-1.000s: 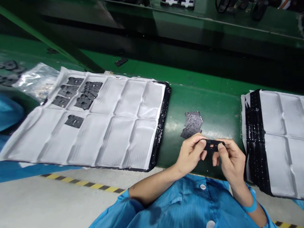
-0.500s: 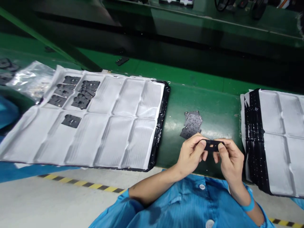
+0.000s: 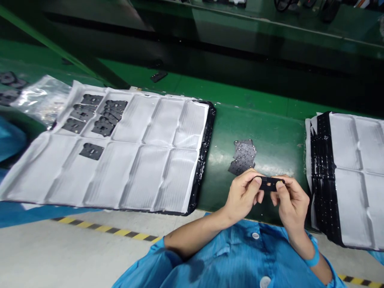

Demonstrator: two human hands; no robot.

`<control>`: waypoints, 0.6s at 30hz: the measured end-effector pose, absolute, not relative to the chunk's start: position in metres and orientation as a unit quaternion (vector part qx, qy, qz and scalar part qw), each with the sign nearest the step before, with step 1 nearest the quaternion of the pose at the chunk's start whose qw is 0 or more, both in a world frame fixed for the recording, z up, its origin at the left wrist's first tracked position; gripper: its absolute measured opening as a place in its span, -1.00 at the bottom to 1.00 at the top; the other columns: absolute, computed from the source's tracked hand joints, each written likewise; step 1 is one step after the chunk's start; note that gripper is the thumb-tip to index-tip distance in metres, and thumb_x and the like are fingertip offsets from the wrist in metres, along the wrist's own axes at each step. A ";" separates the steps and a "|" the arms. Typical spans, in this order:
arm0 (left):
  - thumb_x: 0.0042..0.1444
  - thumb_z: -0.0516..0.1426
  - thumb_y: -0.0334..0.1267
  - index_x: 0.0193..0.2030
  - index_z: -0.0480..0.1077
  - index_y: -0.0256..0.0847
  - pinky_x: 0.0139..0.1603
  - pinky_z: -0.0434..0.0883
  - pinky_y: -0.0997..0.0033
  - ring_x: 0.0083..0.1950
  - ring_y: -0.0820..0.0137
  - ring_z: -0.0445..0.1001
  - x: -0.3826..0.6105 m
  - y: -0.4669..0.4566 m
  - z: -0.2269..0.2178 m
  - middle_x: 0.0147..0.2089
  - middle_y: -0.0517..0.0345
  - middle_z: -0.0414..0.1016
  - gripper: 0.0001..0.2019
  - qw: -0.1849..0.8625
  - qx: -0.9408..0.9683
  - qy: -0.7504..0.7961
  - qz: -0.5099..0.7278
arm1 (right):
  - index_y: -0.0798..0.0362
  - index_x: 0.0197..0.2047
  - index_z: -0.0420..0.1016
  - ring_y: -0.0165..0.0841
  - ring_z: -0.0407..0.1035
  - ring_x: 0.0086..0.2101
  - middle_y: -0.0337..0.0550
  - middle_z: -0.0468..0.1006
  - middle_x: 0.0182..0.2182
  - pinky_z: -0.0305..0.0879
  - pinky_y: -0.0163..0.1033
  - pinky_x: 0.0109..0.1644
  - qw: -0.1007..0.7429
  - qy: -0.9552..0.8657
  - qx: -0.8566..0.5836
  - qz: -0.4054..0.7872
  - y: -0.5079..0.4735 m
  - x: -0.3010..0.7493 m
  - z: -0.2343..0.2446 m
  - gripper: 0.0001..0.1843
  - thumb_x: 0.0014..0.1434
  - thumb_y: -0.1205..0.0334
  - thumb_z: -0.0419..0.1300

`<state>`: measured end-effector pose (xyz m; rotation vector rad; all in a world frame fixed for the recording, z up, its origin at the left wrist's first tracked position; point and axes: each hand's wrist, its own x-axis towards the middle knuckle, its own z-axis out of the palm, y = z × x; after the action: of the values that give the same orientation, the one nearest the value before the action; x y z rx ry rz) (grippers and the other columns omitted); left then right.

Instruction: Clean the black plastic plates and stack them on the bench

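Observation:
Between my two hands is a small flat black plate [image 3: 271, 184] with a cut-out in its middle. My left hand [image 3: 244, 194] pinches its left end between thumb and fingers. At the other end, my right hand [image 3: 291, 200] grips it the same way, thumb on top. Just beyond my left hand, an overlapping pile of similar dark plates [image 3: 243, 156] lies on the green bench. More such plates [image 3: 91, 151] rest in several compartments of the white-lined tray [image 3: 120, 192] to the left.
On the right stands a stack of black trays [image 3: 325, 172] with white lining. A clear plastic bag [image 3: 42, 98] lies beyond the left tray, near a blue sleeve [image 3: 10, 138]. One loose dark part [image 3: 158, 76] sits at the back, by a green slanted beam [image 3: 75, 56].
Both hands keep the same hold on the black plate. The whole view has shifted slightly; nothing on the bench has visibly moved.

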<state>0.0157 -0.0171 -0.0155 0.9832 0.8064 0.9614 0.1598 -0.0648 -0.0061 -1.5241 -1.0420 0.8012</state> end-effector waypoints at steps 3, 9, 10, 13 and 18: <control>0.47 0.15 0.08 -0.19 0.50 -0.30 -0.59 0.28 0.59 -0.58 0.62 0.36 0.016 -0.017 -0.018 -0.35 0.25 0.35 -0.57 0.698 0.441 0.366 0.428 | 0.04 -0.20 0.61 -0.49 0.29 -0.68 -0.34 0.45 -0.54 0.22 -0.36 -0.59 0.537 -0.441 -0.641 0.328 -0.065 0.159 -0.007 -0.74 0.48 0.07 0.25; 0.46 0.15 0.10 -0.19 0.48 -0.28 -0.60 0.28 0.59 -0.60 0.62 0.32 0.014 -0.015 -0.018 -0.41 0.30 0.33 -0.57 0.704 0.431 0.375 0.422 | 0.01 -0.07 0.63 -0.47 0.38 -0.60 -0.30 0.52 -0.45 0.34 -0.34 -0.49 0.533 -0.468 -0.614 0.346 -0.068 0.159 -0.007 -0.82 0.50 0.17 0.21; 0.45 0.16 0.11 -0.20 0.48 -0.28 -0.60 0.28 0.59 -0.60 0.61 0.33 0.014 -0.015 -0.017 -0.41 0.29 0.33 -0.57 0.704 0.430 0.377 0.420 | 0.01 -0.07 0.63 -0.47 0.38 -0.60 -0.30 0.53 -0.43 0.34 -0.34 -0.50 0.536 -0.465 -0.613 0.347 -0.068 0.159 -0.007 -0.83 0.49 0.18 0.21; 0.45 0.15 0.12 -0.20 0.47 -0.28 -0.60 0.28 0.58 -0.60 0.61 0.34 0.014 -0.015 -0.017 -0.40 0.29 0.34 -0.56 0.706 0.432 0.377 0.417 | 0.01 -0.10 0.64 -0.47 0.37 -0.63 -0.35 0.48 -0.51 0.32 -0.35 -0.52 0.535 -0.460 -0.620 0.344 -0.068 0.160 -0.009 -0.82 0.50 0.20 0.21; 0.48 0.13 0.10 -0.19 0.47 -0.28 -0.59 0.26 0.58 -0.59 0.61 0.34 0.014 -0.016 -0.019 -0.40 0.28 0.34 -0.57 0.702 0.442 0.367 0.421 | 0.03 -0.14 0.64 -0.44 0.34 -0.66 -0.37 0.45 -0.59 0.28 -0.33 -0.53 0.522 -0.464 -0.633 0.333 -0.065 0.161 -0.010 -0.80 0.49 0.16 0.23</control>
<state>0.0139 -0.0162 -0.0194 0.9843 0.8166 0.9371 0.1611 -0.0649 -0.0101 -1.5155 -1.1121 0.7988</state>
